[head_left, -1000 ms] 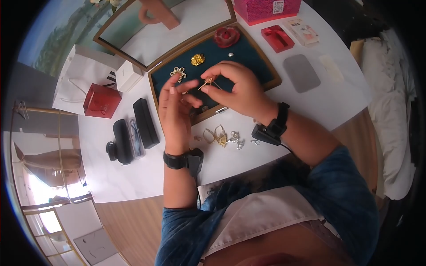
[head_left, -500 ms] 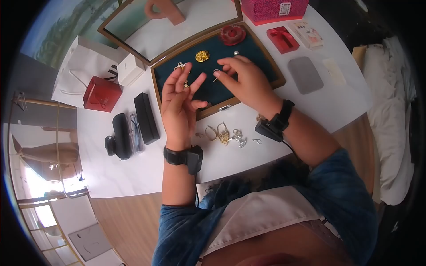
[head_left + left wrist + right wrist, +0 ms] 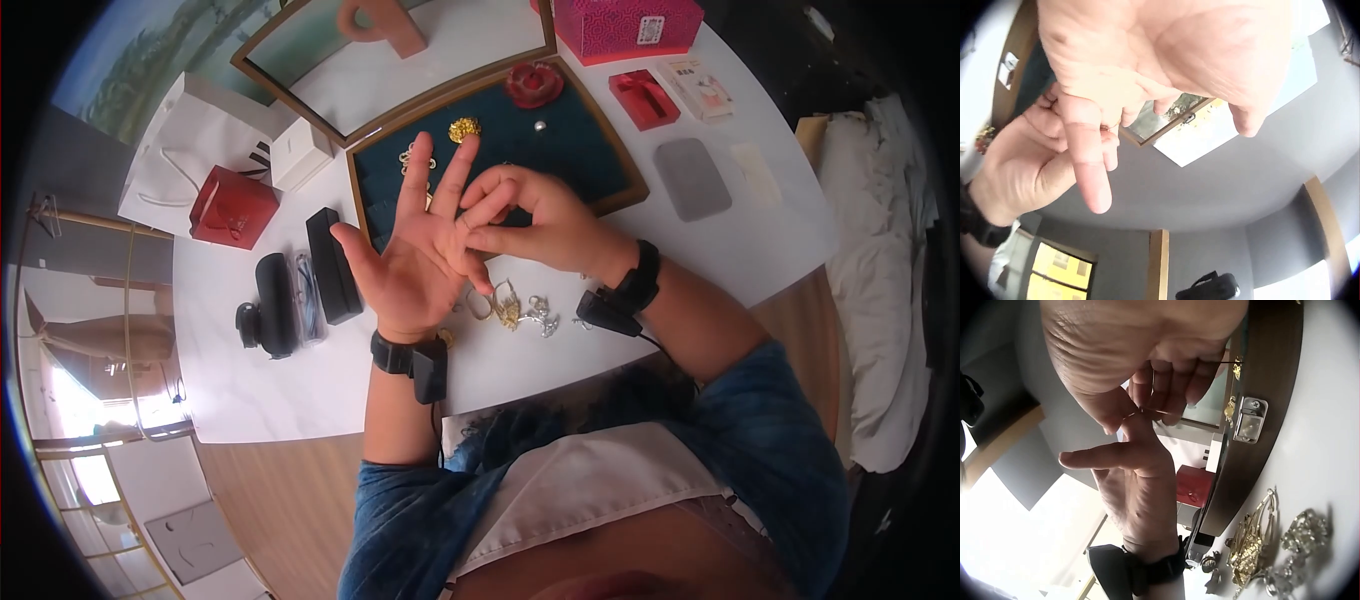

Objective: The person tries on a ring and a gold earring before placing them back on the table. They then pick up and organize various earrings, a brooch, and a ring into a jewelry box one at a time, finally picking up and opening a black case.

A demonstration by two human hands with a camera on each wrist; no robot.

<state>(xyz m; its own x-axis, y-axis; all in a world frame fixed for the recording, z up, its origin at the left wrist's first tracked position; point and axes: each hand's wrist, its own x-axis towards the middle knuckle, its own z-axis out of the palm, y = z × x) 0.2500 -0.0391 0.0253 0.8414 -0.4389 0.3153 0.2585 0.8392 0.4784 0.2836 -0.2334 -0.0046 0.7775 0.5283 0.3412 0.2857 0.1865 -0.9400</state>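
Observation:
My left hand [image 3: 415, 262] is held palm up over the tray's near edge, its fingers spread and mostly straight. From the right side my right hand [image 3: 545, 222] reaches in, thumb and fingers pinching around one finger of the left hand. A thin gold ring [image 3: 1107, 128] circles that finger, right at the right hand's fingertips. The ring also shows as a fine line in the right wrist view. Beneath the hands, a wooden display case [image 3: 628, 190] with dark green lining stands with its glass lid raised. A gold brooch [image 3: 463, 129] and a red flower ornament [image 3: 533, 85] lie inside.
Gold jewelry [image 3: 1246, 553] and silver jewelry [image 3: 1305, 534] lie on the white table before the case. A long black box [image 3: 332, 265] and a glasses case [image 3: 273, 303] are at left, near a red bag [image 3: 233, 207]. At right are a red gift box [image 3: 643, 100] and a grey pad [image 3: 692, 178].
The right hand has brought the ring leftward and down to the left hand. My left hand has turned its palm up and spread its fingers, and the ring now sits around one of them.

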